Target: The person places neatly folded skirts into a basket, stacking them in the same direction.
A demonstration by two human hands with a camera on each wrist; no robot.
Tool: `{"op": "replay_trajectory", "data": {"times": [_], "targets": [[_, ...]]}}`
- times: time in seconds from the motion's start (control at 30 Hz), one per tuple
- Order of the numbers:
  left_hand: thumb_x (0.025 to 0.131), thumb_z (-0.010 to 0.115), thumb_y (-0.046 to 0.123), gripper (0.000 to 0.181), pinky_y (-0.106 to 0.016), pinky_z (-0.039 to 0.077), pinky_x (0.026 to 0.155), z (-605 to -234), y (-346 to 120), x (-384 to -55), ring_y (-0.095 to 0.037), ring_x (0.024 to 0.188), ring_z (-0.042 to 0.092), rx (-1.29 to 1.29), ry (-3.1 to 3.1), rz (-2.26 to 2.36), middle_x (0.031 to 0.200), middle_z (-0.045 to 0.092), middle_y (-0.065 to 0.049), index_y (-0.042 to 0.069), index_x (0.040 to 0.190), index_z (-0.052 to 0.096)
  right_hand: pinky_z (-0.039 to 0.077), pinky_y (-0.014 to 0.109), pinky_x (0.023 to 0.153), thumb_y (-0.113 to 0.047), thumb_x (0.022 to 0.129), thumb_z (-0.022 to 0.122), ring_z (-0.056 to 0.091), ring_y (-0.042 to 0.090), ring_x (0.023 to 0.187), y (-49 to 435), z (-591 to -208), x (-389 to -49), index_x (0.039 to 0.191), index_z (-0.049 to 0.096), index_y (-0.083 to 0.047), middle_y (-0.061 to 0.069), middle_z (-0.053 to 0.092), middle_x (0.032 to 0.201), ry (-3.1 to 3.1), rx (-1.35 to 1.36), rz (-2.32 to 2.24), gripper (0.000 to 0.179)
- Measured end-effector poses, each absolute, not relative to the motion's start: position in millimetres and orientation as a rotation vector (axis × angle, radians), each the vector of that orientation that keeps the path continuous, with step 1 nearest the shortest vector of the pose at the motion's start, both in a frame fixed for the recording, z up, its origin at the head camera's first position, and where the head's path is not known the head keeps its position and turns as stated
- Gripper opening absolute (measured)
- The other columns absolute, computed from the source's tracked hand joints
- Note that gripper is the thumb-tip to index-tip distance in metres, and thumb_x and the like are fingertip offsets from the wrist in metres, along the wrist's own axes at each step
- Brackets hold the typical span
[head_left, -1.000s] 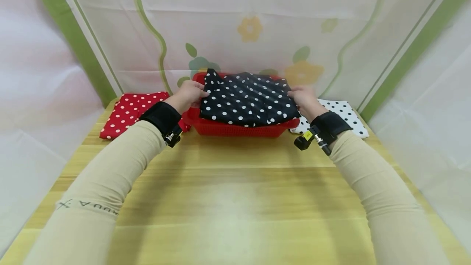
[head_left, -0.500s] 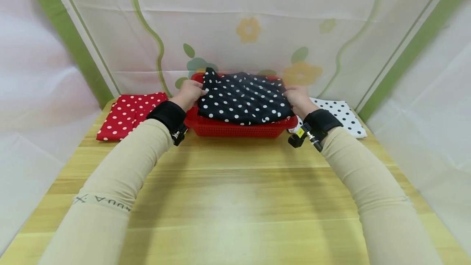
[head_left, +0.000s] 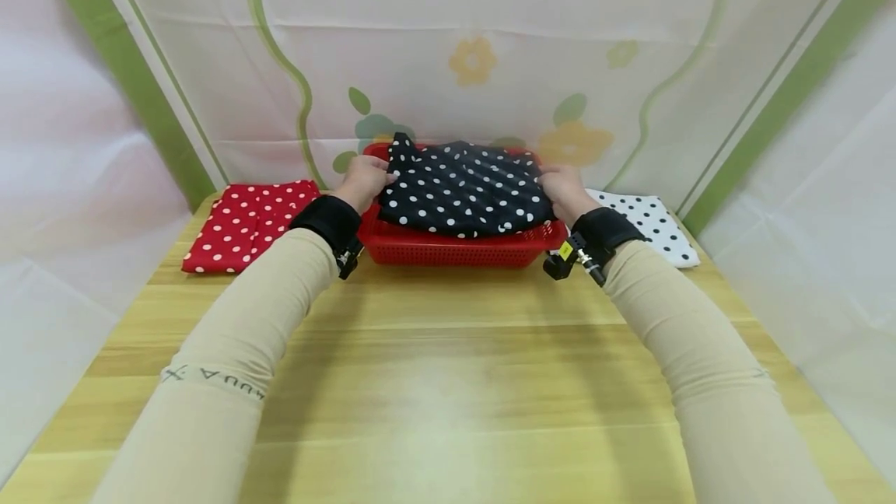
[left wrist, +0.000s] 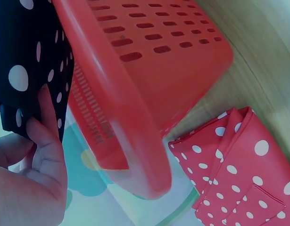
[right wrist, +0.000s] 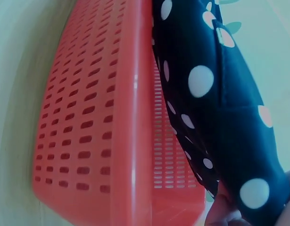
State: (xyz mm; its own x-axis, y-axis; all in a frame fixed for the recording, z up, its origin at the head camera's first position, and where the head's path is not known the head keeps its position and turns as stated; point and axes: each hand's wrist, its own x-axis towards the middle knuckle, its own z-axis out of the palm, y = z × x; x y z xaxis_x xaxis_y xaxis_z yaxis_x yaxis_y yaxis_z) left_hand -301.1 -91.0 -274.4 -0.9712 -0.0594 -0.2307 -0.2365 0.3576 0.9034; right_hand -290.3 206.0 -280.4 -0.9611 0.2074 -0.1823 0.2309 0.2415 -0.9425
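A folded black cloth with white dots (head_left: 465, 189) spans the mouth of the red perforated plastic basket (head_left: 455, 256). My left hand (head_left: 365, 180) pinches its left edge between thumb and fingers, as the left wrist view (left wrist: 34, 167) also shows. At the opposite edge, my right hand (head_left: 565, 189) grips the cloth; in the right wrist view only a few fingertips (right wrist: 223, 209) show beneath it. Both wrist views show a gap between cloth and basket rim on the near side. Most of the basket's inside is hidden by the cloth.
Left of the basket lies a folded red cloth with white dots (head_left: 245, 224). A folded white cloth with black dots (head_left: 651, 224) lies to the right, partly behind my right wrist. The wooden table (head_left: 434, 379) meets a printed fabric wall (head_left: 434, 92) behind the basket.
My right hand has come slightly left, with the cloth's right edge. The left hand has barely moved. Both hands keep their hold on the black dotted cloth.
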Motion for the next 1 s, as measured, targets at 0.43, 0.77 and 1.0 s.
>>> {"op": "replay_trajectory", "data": {"times": [0.43,0.77,1.0], "targets": [[0.099,0.053,0.003,0.039,-0.036,0.042,0.103,-285,-82,-303,-0.029,0.118,0.050,-0.248,2.570,1.618,0.136,0.053,-0.017,-0.002,0.137,0.052,0.047,0.027,0.088,0.003,0.095,0.044,0.051,0.021,0.108,202,-292,-295,0.140,0.048,0.004,0.017,0.047,0.139,2.455,0.427,-1.984,0.044],[0.099,0.052,0.005,0.039,-0.037,0.043,0.102,-289,-77,-299,-0.027,0.115,0.051,-0.327,2.543,1.574,0.134,0.054,-0.016,0.001,0.138,0.051,0.046,0.035,0.098,0.007,0.094,0.039,0.050,0.027,0.113,197,-298,-294,0.141,0.045,0.006,0.021,0.044,0.141,2.464,0.452,-1.991,0.047],[0.100,0.048,0.007,0.033,-0.034,0.048,0.087,-295,-75,-299,-0.026,0.104,0.050,-0.310,2.515,1.511,0.129,0.054,-0.013,0.003,0.132,0.053,0.035,0.037,0.109,0.010,0.091,0.031,0.037,0.032,0.131,196,-307,-292,0.143,0.038,0.011,0.022,0.036,0.148,2.507,0.372,-1.896,0.052]]}}
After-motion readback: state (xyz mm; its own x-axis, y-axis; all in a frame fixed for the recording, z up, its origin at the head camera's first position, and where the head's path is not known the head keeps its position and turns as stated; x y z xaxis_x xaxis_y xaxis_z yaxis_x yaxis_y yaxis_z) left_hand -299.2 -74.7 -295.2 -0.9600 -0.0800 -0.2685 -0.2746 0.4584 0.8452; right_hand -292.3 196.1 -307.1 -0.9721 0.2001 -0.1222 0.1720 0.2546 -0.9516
